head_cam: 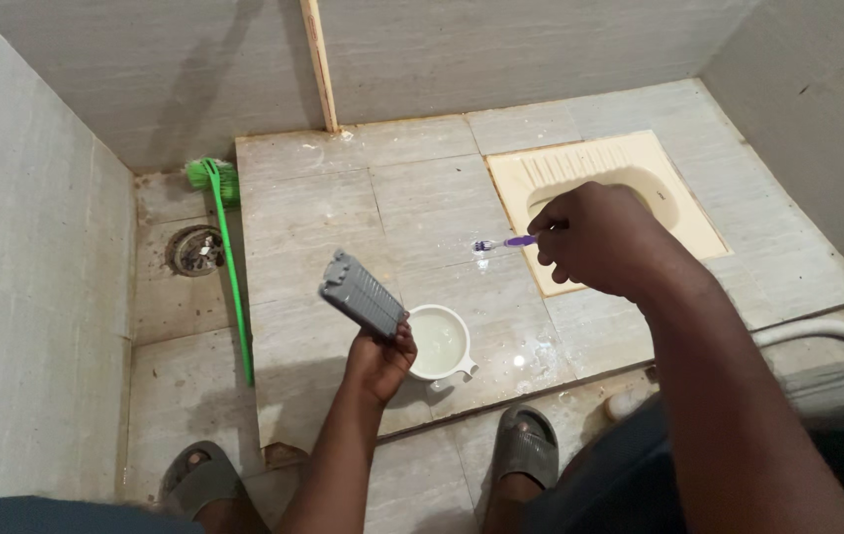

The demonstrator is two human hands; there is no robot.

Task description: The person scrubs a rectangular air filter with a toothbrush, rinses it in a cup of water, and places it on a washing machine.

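At far left, beside the wall, a round drain (pixel 194 249) sits in the floor, and a green broom (pixel 227 247) lies just right of it, head toward the far wall. Right of that, the left hand (pixel 379 361) is closed around the near end of a grey ribbed block (pixel 363 294), tilting it up over the tiled step (pixel 313 218). A white bowl (pixel 440 342) of cloudy liquid stands on the step, just right of that hand. Further right, the right hand (pixel 595 240) pinches a purple toothbrush (pixel 506 242) by its handle, bristles pointing left, apart from the block. A cream squat pan (pixel 580 168) lies beyond it. Scrubbing would go best, I judge, with the block held firm and low over the bowl so drips fall in, and the bristles worked along the ribs in short strokes.
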